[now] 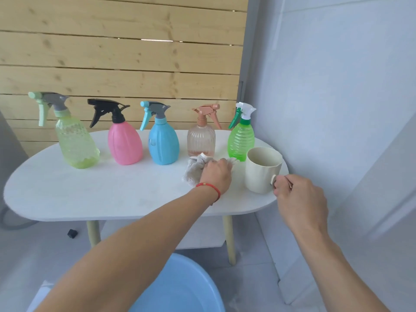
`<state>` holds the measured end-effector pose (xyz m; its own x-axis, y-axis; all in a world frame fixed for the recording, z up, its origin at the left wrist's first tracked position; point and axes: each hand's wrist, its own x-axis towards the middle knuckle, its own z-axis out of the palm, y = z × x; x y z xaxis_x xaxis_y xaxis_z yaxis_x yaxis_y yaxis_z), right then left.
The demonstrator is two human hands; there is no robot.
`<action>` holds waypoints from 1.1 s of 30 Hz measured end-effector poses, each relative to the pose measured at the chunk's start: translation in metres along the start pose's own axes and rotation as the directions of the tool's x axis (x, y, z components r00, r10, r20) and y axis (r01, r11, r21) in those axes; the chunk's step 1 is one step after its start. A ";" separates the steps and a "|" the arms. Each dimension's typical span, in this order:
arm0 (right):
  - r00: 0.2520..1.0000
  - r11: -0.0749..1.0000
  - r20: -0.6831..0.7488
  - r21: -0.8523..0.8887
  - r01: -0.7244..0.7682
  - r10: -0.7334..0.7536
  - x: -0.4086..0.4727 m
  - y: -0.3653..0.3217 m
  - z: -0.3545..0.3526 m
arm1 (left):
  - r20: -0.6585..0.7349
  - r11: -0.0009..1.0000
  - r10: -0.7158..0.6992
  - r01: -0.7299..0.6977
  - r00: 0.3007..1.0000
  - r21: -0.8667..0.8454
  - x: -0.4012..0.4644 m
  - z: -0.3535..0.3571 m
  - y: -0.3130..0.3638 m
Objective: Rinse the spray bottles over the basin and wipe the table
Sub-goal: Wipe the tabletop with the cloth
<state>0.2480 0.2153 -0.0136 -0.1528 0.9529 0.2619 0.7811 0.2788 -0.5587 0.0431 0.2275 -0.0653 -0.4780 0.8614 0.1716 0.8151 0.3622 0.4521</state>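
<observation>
White oval tabletop (90, 194) on pale legs, in front of a wooden slat wall (112, 52). Light blue basin (180, 287) on the floor below the near edge, partly cut off by the frame.

Along the far edge, five spray bottles upright in a row, left to right: yellow-green bottle (75, 145) with a mint and grey trigger, the largest; pink bottle (124, 144) with a black trigger; blue bottle (163, 143) with a blue and grey trigger; clear ribbed bottle (201, 140) with a rose-gold trigger; green bottle (240, 140) with a white and green trigger, nearest the right end.

Cream mug (262, 172) at the right end, just in front of the green bottle, open side up. Right hand (299, 199) at the mug's handle, fingers curled round it.

Left hand (217, 174) palm down, fingers curled over a grey cloth (193, 170), pressing it onto the tabletop just in front of the clear ribbed bottle. Red string bracelet (209, 189) round the left wrist.

Small black object (72, 233) on the floor under the left part of the tabletop; cannot tell what.
</observation>
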 end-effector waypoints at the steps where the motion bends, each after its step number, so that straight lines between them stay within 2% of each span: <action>1: 1.000 1.000 -0.009 0.011 -0.008 0.008 0.001 0.003 -0.001 | 0.002 1.000 0.000 0.000 1.000 0.001 0.006 0.002 0.005; 6: 0.999 0.999 -0.032 0.038 -0.026 0.027 0.006 0.009 0.001 | 0.014 0.995 -0.049 0.047 0.999 0.089 0.021 0.004 0.038; 8: 0.999 0.998 -0.040 0.052 -0.027 0.029 0.008 0.008 0.001 | 0.046 0.987 0.008 -0.015 0.999 0.159 0.016 0.007 0.041; 12: 0.998 0.998 -0.059 0.058 -0.028 0.031 0.009 0.010 -0.003 | 0.071 0.940 0.126 -0.142 0.989 0.311 0.004 0.003 0.005; 16: 0.990 0.996 -0.128 0.076 -0.040 0.049 0.010 0.013 -0.010 | 0.182 0.946 0.186 -0.226 0.966 0.233 -0.002 0.009 -0.005; 21: 0.975 0.994 -0.224 0.111 0.012 0.013 0.013 0.017 -0.020 | 0.181 0.900 0.335 -0.371 0.925 0.228 -0.035 0.025 0.029; 25: 0.971 0.995 -0.240 0.102 0.012 0.013 0.012 0.011 -0.018 | 0.176 0.813 0.521 -0.548 0.835 0.198 -0.072 0.026 0.050; 29: 0.981 0.995 -0.193 0.102 0.013 0.007 0.007 0.001 -0.009 | 0.128 0.687 0.653 -0.655 0.747 0.315 -0.083 0.005 0.000; 33: 0.989 0.997 -0.146 0.076 0.020 -0.009 0.003 -0.008 0.004 | 0.119 0.645 0.653 -0.631 0.748 0.432 -0.100 -0.022 -0.056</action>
<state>0.2389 0.2160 -0.0111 -0.0696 0.9228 0.3790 0.7295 0.3062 -0.6115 0.0382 0.1138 -0.0887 0.2132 0.9234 0.3192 0.9683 -0.1563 -0.1947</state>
